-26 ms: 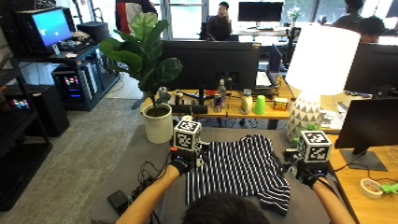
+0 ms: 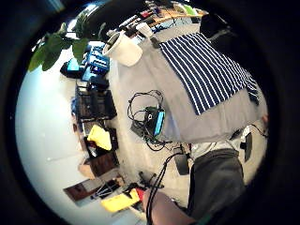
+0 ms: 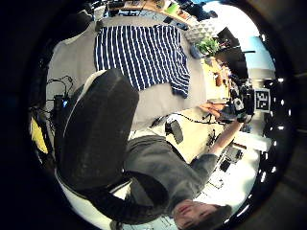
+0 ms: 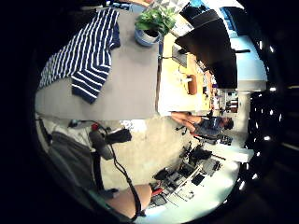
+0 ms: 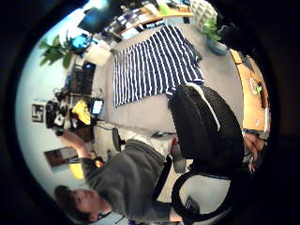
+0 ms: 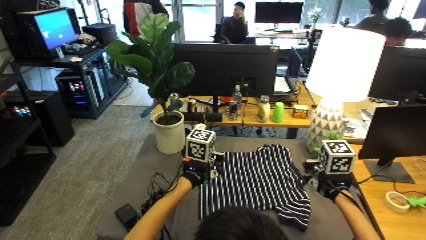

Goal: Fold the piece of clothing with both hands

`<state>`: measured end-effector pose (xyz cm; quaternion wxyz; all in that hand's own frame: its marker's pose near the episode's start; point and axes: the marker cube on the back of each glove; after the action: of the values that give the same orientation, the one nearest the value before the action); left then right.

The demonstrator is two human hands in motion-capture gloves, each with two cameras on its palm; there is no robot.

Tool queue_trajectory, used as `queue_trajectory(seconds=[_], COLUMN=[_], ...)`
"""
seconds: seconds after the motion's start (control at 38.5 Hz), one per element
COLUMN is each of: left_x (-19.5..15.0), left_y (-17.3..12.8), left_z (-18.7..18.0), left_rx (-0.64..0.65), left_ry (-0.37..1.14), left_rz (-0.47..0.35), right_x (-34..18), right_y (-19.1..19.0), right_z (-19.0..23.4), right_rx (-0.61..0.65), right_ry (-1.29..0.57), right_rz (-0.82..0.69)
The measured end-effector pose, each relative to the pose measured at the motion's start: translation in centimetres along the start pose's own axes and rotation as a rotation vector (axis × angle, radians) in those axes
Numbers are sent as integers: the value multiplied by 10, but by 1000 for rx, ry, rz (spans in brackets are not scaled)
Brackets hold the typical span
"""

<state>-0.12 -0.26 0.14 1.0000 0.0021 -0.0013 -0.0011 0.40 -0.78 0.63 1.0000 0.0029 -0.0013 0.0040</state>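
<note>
- nearest the camera, the person's head shows at the lower edge of the outside view, with both forearms reaching up toward the work.
- the left hand (image 6: 194, 176) in its black glove hangs at the left edge of the garment, and the right hand (image 6: 331, 187) in its black glove sits just off the right edge; from above i cannot tell whether either one touches the cloth.
- grip: the palm views look down on the shirt from well above and no fingers appear in them, so whether either grip is released or clenched cannot be told.
- the dark blue and white striped shirt (image 6: 256, 185) lies spread nearly flat on the grey surface (image 6: 153, 165), between the two hands, one sleeve trailing toward the near right corner; it is not yet folded, and the hands flank it probably so that each can take one side for the first fold.
- the small green plant in a blue pot (image 4: 150, 25) stands on the surface just past the shirt's far right corner, near enough to be brushed by a swung sleeve.
- farther off, the white planter with the big-leaved plant (image 6: 168, 131) stands at the surface's far left corner.
- beyond the far edge, the black monitor (image 6: 225, 67) and the tall white lamp (image 6: 343, 65) stand well apart from the cloth.
</note>
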Motion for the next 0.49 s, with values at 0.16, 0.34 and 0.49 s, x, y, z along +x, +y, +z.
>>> queue_trajectory(seconds=[0.16,0.34,0.49], left_x=[-8,-18,-20], left_y=[-6,-13,-27], left_z=[7,15,27], left_rx=[-5,-6,3], left_ry=[0,40,66], left_rz=[-13,-27,-21], right_x=[3,1,1], right_y=[-2,-10,-27], right_z=[5,5,13], right_rx=[-10,-28,-54], right_ry=[-11,-15,-27], right_rz=[-2,-6,-10])
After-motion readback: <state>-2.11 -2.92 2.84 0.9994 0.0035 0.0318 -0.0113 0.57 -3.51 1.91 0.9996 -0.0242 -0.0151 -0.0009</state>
